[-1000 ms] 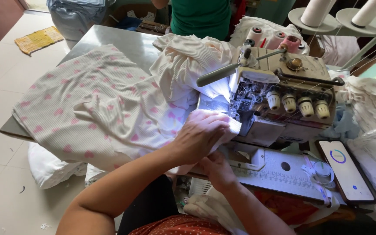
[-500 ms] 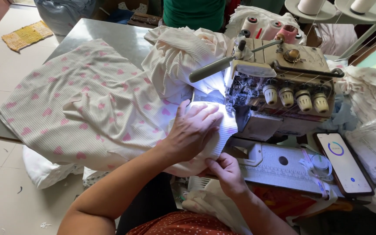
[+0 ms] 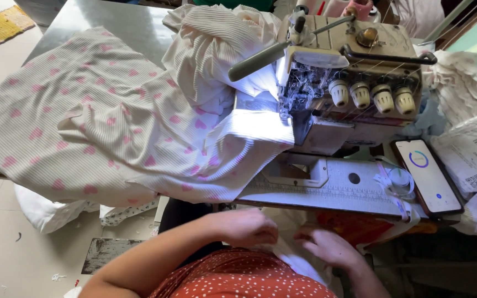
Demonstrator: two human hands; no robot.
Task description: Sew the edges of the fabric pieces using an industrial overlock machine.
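1. Cream ribbed fabric printed with pink hearts [image 3: 111,127] lies spread over the grey metal table [image 3: 111,22], well beyond both sets of fingers, its lit edge under the beige overlock sewing machine [image 3: 349,83].
2. Left hand [image 3: 244,226] sits low by the lap, fingers curled loosely inward; whether they grip anything I cannot tell.
3. Right hand [image 3: 329,247] rests just beside it, fingers slightly bent, touching pale white cloth [image 3: 293,259] on the lap.
4. Past the right fingertips, a black smartphone with lit screen [image 3: 427,176] lies on the white ruled machine bed [image 3: 332,187].
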